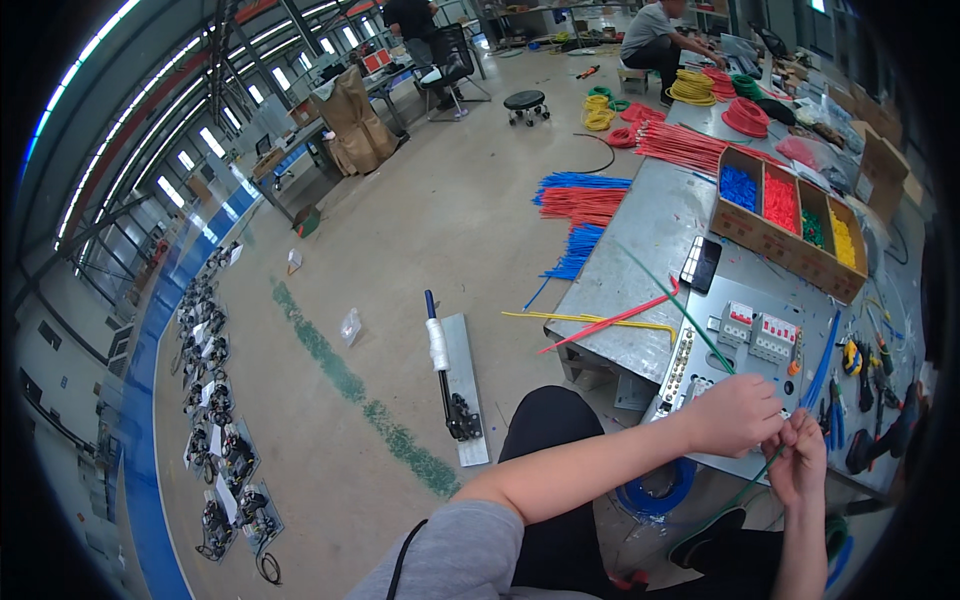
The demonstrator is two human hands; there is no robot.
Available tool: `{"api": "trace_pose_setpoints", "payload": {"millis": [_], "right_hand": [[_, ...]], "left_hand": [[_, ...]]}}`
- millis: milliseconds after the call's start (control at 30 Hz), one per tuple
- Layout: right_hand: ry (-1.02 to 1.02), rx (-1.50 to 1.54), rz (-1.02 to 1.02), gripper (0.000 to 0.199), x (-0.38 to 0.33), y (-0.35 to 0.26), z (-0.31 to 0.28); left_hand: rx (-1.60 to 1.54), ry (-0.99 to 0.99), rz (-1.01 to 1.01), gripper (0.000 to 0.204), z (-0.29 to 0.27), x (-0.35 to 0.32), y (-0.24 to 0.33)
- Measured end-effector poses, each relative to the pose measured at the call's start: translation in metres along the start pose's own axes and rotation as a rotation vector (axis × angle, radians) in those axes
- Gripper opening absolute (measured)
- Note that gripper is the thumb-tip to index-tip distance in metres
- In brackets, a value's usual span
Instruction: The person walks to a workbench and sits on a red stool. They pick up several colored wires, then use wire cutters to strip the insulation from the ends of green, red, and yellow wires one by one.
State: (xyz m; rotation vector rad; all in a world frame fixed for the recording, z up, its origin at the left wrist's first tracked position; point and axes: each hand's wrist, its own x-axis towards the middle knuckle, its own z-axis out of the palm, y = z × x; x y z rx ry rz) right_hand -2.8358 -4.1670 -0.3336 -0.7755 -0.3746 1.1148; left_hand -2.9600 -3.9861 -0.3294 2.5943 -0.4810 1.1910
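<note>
Over the near edge of a metal mounting plate point(712, 314), my two hands are close together. My left hand point(735, 410) is closed on a green wire point(690, 318), whose free length slants up and away to the left. My right hand point(798, 462) is closed too, its fingers pinched beside the left fingertips. A green strand point(752, 484) runs down from it toward the floor; whether it is the same wire is hidden. Two circuit breakers point(773, 338) point(737, 323) with red switches and a brass terminal strip point(677, 372) sit on the plate.
Beyond the plate lie a phone point(701, 263) and a divided cardboard box point(790, 236) of coloured small parts. Pliers and screwdrivers point(872, 385) lie at the right. Red and yellow wires point(610, 324) overhang the table's left edge. Someone point(660, 45) sits at the far end.
</note>
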Motion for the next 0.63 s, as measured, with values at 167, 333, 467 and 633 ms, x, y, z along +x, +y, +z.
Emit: {"api": "trace_pose_setpoints", "payload": {"millis": [167,333,467,633], "right_hand": [[0.021,-0.051,0.126,0.011,0.003,0.004,0.006],[-0.002,0.067,0.085,0.011,-0.002,0.011,0.005],[0.001,0.181,-0.056,0.012,0.003,0.021,0.010],[0.041,0.235,-0.161,0.013,0.020,0.027,-0.003]], "left_hand": [[-0.035,-0.079,0.087,0.014,-0.003,-0.008,-0.012],[-0.022,-0.028,-0.016,0.015,-0.004,-0.004,0.001],[0.011,0.096,-0.163,0.016,0.000,0.009,0.013],[0.004,0.164,-0.303,0.014,0.010,0.018,0.019]]}}
